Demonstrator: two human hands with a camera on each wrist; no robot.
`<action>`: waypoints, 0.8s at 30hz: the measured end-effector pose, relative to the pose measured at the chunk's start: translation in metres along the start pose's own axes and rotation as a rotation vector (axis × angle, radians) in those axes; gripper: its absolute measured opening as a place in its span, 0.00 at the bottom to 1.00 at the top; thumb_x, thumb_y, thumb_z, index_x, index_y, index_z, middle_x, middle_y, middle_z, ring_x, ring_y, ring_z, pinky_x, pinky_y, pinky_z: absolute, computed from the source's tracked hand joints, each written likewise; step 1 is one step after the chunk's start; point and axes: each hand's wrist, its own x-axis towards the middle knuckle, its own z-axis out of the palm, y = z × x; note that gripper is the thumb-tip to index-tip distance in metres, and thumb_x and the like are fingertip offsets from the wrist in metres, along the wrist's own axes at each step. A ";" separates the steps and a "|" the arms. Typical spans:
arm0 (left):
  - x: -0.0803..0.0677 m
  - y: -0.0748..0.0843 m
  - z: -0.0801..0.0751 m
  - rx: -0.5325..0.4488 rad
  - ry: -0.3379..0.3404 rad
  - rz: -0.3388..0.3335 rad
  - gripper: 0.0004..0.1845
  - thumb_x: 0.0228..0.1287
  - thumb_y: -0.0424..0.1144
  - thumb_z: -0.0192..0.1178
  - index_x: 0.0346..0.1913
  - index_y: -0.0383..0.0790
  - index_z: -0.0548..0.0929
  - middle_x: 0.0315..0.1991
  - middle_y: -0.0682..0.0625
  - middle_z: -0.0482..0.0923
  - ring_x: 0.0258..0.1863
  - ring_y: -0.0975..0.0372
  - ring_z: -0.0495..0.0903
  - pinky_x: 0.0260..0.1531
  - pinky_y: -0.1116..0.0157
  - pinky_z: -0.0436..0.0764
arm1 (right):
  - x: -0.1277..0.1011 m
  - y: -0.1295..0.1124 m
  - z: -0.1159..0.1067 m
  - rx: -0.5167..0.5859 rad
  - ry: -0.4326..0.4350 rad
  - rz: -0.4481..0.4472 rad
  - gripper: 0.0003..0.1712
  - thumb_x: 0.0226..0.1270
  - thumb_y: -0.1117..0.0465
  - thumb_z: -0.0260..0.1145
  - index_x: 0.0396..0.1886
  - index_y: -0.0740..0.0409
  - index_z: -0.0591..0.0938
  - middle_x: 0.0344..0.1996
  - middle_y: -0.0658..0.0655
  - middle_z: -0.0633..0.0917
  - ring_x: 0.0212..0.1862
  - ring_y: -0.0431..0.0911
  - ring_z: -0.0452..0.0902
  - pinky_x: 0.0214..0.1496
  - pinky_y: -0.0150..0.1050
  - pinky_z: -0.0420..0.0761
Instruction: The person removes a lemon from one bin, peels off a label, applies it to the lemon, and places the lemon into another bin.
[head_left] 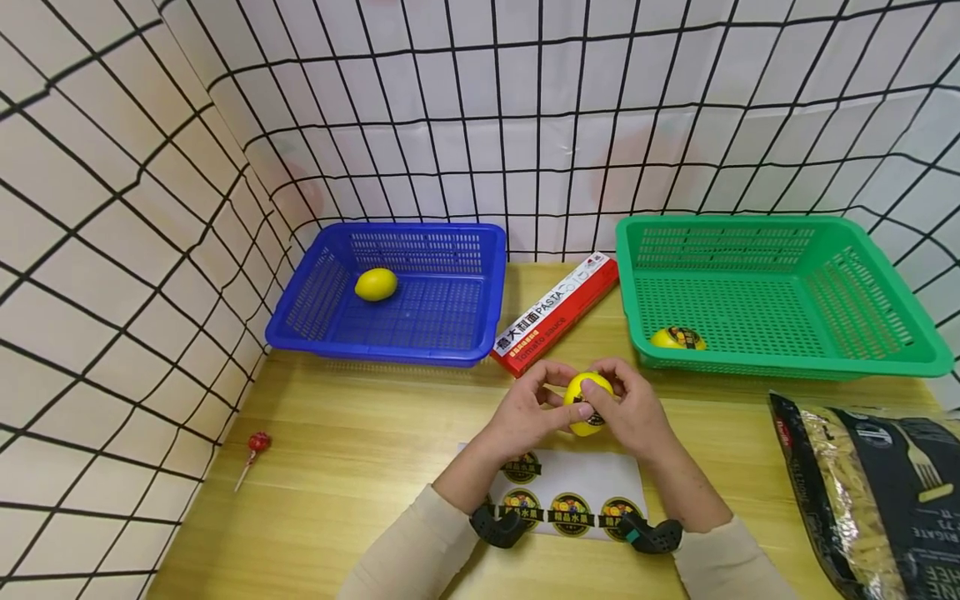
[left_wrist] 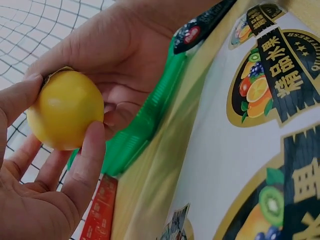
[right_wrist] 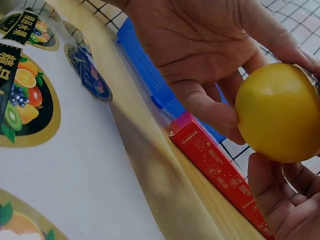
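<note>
Both hands hold one yellow lemon above the table. My left hand grips its left side, and my right hand pinches the other side. Each thumb lies on a dark fruit label on the lemon's face. In the left wrist view the lemon shows a bare yellow side, with the label's edge at the top by a thumb. The lemon in the right wrist view also has a label edge at its upper right. Below the hands lies a white sheet of round fruit stickers, partly covered by the wrists.
A blue basket at back left holds a plain lemon. In the green basket at back right lies a labelled lemon. Between them is a red pasta box. A lollipop lies left, a pasta bag right.
</note>
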 end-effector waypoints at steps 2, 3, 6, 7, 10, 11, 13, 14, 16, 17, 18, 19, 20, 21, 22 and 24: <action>0.000 -0.001 0.000 0.002 -0.002 -0.003 0.24 0.64 0.33 0.70 0.60 0.38 0.75 0.51 0.44 0.76 0.34 0.64 0.80 0.34 0.64 0.88 | 0.000 0.000 0.000 -0.025 0.005 -0.002 0.14 0.78 0.56 0.59 0.52 0.62 0.76 0.46 0.62 0.78 0.39 0.40 0.76 0.38 0.29 0.82; 0.001 -0.001 0.000 0.001 -0.002 -0.003 0.23 0.64 0.33 0.70 0.60 0.38 0.75 0.51 0.44 0.76 0.34 0.63 0.80 0.33 0.64 0.88 | 0.000 0.000 0.000 -0.043 0.014 -0.004 0.14 0.79 0.55 0.58 0.51 0.62 0.76 0.45 0.61 0.79 0.39 0.41 0.75 0.38 0.30 0.81; 0.001 -0.002 0.001 0.006 0.005 -0.008 0.23 0.63 0.33 0.71 0.59 0.38 0.75 0.52 0.44 0.76 0.34 0.63 0.80 0.33 0.64 0.88 | 0.000 0.000 0.001 -0.107 0.042 -0.005 0.16 0.83 0.52 0.52 0.50 0.60 0.77 0.42 0.61 0.79 0.38 0.43 0.74 0.37 0.31 0.79; 0.001 -0.003 0.001 0.009 0.008 -0.009 0.24 0.63 0.33 0.71 0.59 0.38 0.75 0.52 0.44 0.75 0.35 0.63 0.80 0.33 0.65 0.88 | 0.000 0.000 0.001 -0.124 0.055 -0.005 0.17 0.83 0.52 0.50 0.49 0.60 0.77 0.41 0.61 0.80 0.37 0.43 0.74 0.37 0.32 0.78; 0.002 -0.004 0.002 0.018 0.013 -0.005 0.24 0.63 0.33 0.71 0.59 0.38 0.74 0.52 0.43 0.75 0.36 0.62 0.80 0.34 0.66 0.87 | 0.001 0.000 0.002 -0.174 0.089 0.003 0.21 0.85 0.49 0.45 0.48 0.60 0.78 0.40 0.60 0.80 0.36 0.45 0.74 0.36 0.33 0.77; 0.002 -0.004 0.002 0.018 0.015 -0.003 0.24 0.63 0.33 0.71 0.59 0.38 0.74 0.53 0.43 0.75 0.36 0.62 0.80 0.34 0.66 0.87 | 0.001 0.000 0.003 -0.180 0.098 0.002 0.22 0.85 0.49 0.44 0.48 0.60 0.78 0.40 0.61 0.80 0.36 0.46 0.74 0.36 0.34 0.77; 0.001 -0.004 0.002 0.019 0.018 0.000 0.24 0.63 0.33 0.71 0.59 0.38 0.74 0.53 0.43 0.75 0.37 0.61 0.79 0.34 0.66 0.87 | 0.002 0.000 0.004 -0.190 0.113 0.001 0.25 0.86 0.48 0.42 0.47 0.60 0.79 0.41 0.61 0.80 0.36 0.46 0.74 0.37 0.35 0.76; 0.001 -0.004 0.002 0.022 0.022 0.000 0.24 0.63 0.33 0.71 0.59 0.39 0.74 0.53 0.43 0.75 0.37 0.61 0.79 0.33 0.66 0.87 | 0.002 0.000 0.004 -0.195 0.122 0.000 0.25 0.86 0.48 0.41 0.47 0.60 0.79 0.41 0.61 0.80 0.36 0.47 0.73 0.36 0.35 0.76; 0.001 -0.004 0.003 0.024 0.042 -0.008 0.23 0.63 0.35 0.71 0.58 0.40 0.75 0.52 0.44 0.75 0.38 0.61 0.79 0.33 0.66 0.87 | 0.002 0.001 0.005 -0.197 0.143 -0.015 0.26 0.86 0.48 0.41 0.46 0.61 0.80 0.40 0.61 0.81 0.37 0.47 0.74 0.38 0.36 0.76; 0.001 -0.004 0.003 0.021 0.057 -0.013 0.22 0.63 0.36 0.71 0.58 0.40 0.76 0.52 0.45 0.76 0.37 0.61 0.79 0.33 0.66 0.87 | 0.002 0.001 0.006 -0.203 0.152 -0.028 0.25 0.86 0.49 0.42 0.46 0.61 0.80 0.41 0.61 0.81 0.38 0.47 0.74 0.39 0.36 0.76; 0.001 -0.005 0.004 0.018 0.073 -0.018 0.22 0.63 0.37 0.71 0.57 0.41 0.76 0.51 0.46 0.76 0.37 0.62 0.79 0.33 0.67 0.86 | 0.002 0.002 0.007 -0.209 0.160 -0.046 0.25 0.86 0.50 0.42 0.45 0.61 0.81 0.41 0.61 0.81 0.39 0.47 0.74 0.40 0.37 0.75; 0.001 -0.005 0.005 0.012 0.090 -0.021 0.21 0.63 0.38 0.71 0.56 0.41 0.77 0.50 0.46 0.76 0.36 0.62 0.80 0.32 0.67 0.86 | 0.001 0.002 0.008 -0.217 0.168 -0.064 0.24 0.86 0.51 0.43 0.44 0.62 0.82 0.41 0.61 0.82 0.41 0.48 0.74 0.42 0.37 0.75; 0.001 -0.005 0.005 0.004 0.104 -0.021 0.20 0.64 0.39 0.71 0.55 0.41 0.77 0.49 0.47 0.76 0.35 0.62 0.80 0.31 0.67 0.86 | 0.002 0.003 0.009 -0.223 0.177 -0.082 0.24 0.86 0.52 0.44 0.44 0.62 0.82 0.42 0.61 0.82 0.42 0.48 0.74 0.44 0.38 0.75; 0.001 -0.005 0.006 -0.006 0.114 -0.018 0.19 0.64 0.39 0.71 0.54 0.40 0.78 0.49 0.47 0.77 0.34 0.62 0.80 0.31 0.67 0.86 | 0.002 0.003 0.010 -0.229 0.184 -0.098 0.23 0.85 0.54 0.45 0.43 0.62 0.82 0.42 0.61 0.83 0.43 0.48 0.74 0.46 0.39 0.75; 0.001 -0.005 0.006 -0.016 0.120 -0.014 0.18 0.64 0.39 0.71 0.53 0.40 0.78 0.48 0.47 0.77 0.33 0.63 0.81 0.30 0.67 0.86 | 0.002 0.004 0.010 -0.235 0.190 -0.109 0.22 0.85 0.54 0.45 0.42 0.63 0.82 0.42 0.61 0.83 0.44 0.48 0.75 0.47 0.40 0.75; 0.001 -0.006 0.006 -0.031 0.117 0.001 0.16 0.66 0.37 0.69 0.53 0.39 0.79 0.47 0.46 0.77 0.32 0.63 0.82 0.30 0.66 0.87 | 0.001 0.005 0.011 -0.241 0.194 -0.112 0.22 0.85 0.55 0.45 0.42 0.62 0.82 0.43 0.61 0.83 0.45 0.49 0.75 0.49 0.41 0.74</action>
